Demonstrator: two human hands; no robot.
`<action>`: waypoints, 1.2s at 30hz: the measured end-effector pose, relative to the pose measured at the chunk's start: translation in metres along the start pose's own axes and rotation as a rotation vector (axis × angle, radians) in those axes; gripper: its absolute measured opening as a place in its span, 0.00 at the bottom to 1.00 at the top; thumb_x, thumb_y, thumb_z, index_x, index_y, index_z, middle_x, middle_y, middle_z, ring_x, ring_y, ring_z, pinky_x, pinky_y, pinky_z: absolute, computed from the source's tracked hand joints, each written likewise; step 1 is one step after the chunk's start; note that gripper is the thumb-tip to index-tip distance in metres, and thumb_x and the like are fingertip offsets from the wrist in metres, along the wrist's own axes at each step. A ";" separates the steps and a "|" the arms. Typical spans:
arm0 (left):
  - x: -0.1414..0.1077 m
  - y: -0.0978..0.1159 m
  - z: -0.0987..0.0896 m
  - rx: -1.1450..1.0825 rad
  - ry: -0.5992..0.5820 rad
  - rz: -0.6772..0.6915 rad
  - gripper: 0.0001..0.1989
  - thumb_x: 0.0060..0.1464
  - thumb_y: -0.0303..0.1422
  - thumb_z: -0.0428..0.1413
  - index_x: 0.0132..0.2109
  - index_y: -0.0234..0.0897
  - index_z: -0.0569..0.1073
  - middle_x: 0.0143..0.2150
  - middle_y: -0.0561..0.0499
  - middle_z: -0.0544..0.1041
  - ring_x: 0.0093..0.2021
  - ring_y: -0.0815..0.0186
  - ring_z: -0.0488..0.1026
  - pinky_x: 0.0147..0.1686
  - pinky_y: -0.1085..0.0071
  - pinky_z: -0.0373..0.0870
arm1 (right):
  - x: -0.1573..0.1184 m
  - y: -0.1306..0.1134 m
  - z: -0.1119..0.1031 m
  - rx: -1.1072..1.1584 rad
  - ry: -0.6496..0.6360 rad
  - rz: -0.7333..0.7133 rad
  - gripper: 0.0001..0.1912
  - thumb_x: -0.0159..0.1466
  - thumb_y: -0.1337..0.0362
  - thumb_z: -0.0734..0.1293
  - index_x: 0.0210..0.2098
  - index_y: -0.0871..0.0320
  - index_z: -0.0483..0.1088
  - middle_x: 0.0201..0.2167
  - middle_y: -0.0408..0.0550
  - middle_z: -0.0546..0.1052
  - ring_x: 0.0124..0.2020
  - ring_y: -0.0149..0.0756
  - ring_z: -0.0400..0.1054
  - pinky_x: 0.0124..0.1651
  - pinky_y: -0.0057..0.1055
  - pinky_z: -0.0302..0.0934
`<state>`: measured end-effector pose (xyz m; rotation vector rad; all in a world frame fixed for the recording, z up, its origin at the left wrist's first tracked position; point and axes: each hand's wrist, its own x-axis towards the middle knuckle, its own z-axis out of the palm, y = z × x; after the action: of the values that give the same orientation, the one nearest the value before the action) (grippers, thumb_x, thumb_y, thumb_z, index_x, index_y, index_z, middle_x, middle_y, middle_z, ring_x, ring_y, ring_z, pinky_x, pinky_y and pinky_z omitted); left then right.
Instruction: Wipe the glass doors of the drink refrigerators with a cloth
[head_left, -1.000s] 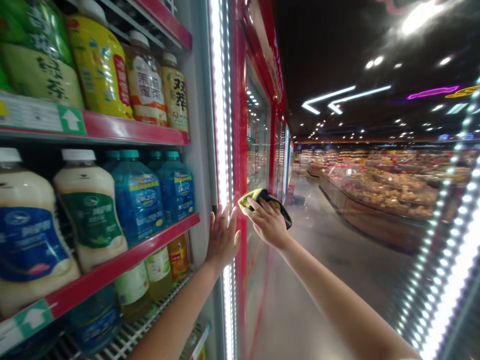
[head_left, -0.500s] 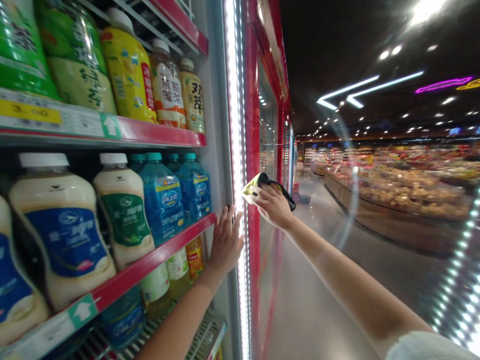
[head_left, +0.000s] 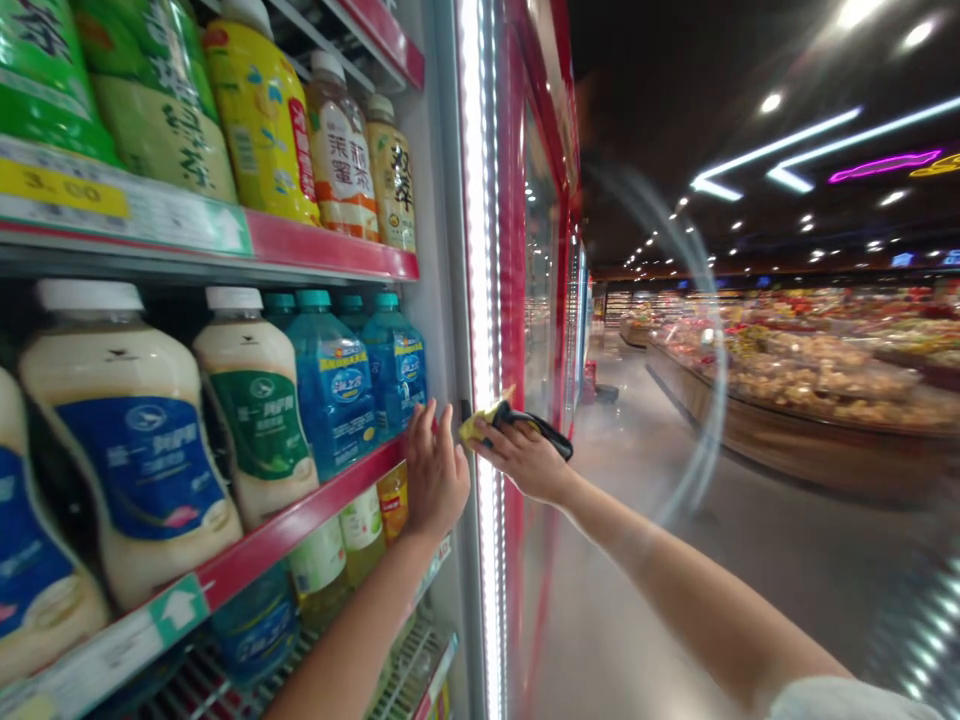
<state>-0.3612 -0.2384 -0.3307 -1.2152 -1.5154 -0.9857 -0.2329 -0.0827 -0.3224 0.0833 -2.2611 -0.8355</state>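
Observation:
My right hand (head_left: 525, 460) grips a yellow and black cloth (head_left: 486, 418) and holds it against the lit edge strip (head_left: 491, 560) of an open drinks fridge. Part of the cloth trails out dark behind the fingers. Just left of it, my left hand (head_left: 436, 472) is raised with fingers stretched out and nothing in them. It is beside the front end of the red shelf edge (head_left: 300, 525); whether it touches it I cannot tell. Blue bottles with teal caps (head_left: 334, 385) stand right behind the left fingertips.
Cream-coloured bottles with a blue label (head_left: 142, 460) and a green label (head_left: 259, 420) line the same shelf. Tea bottles (head_left: 341, 150) fill the shelf above. Right of the strip is a red-framed glass door (head_left: 536, 250). Beyond the aisle floor (head_left: 622, 600) stands a produce counter (head_left: 787, 440).
My right hand has moved left and down with the cloth, from the red frame side onto the light strip. My left hand has shifted slightly left. The view has tilted a little.

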 end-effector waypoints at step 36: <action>0.013 0.094 0.031 -0.253 -0.100 0.151 0.33 0.64 0.24 0.48 0.73 0.41 0.52 0.73 0.38 0.59 0.76 0.51 0.49 0.71 0.44 0.57 | -0.083 0.040 -0.141 -0.324 0.122 0.526 0.25 0.72 0.61 0.61 0.68 0.46 0.63 0.71 0.51 0.63 0.68 0.52 0.59 0.65 0.49 0.50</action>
<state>-0.2759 -0.1875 -0.3225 -1.5547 -1.3804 -1.0516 -0.0729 -0.1040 -0.2733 -0.5685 -1.8733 -0.8606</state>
